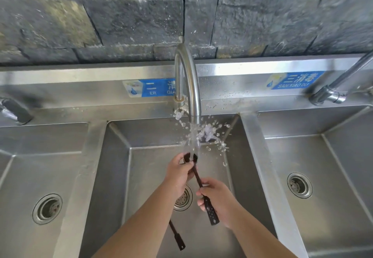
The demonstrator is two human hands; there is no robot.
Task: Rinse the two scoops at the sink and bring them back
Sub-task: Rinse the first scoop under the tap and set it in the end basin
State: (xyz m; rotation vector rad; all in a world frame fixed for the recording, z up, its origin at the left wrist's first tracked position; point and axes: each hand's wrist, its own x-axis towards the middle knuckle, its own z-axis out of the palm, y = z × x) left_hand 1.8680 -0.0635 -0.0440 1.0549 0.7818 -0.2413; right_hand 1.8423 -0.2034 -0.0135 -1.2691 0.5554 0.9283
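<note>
Two dark scoops are over the middle basin (113, 177) of a three-basin steel sink, seen from the single head view. One scoop (198, 183) has its bowl up under the running tap (188, 80), with water splashing off it. The left hand (179, 174) is closed around that bowl end, fingers curled on it, while the right hand (219, 199) grasps the same scoop's long handle lower down, fingers wrapped round it and the handle's flat end poking out below the palm. A second scoop (177, 235) shows only as a thin dark handle emerging below the left forearm, above the basin floor near the drain (182, 198); whether it lies in the basin or is held against the arm cannot be told. By my reading, the rinsing is under way on the first scoop. The second is probably still to be rinsed or already done; the view does not settle that. Carrying both back remains.
</note>
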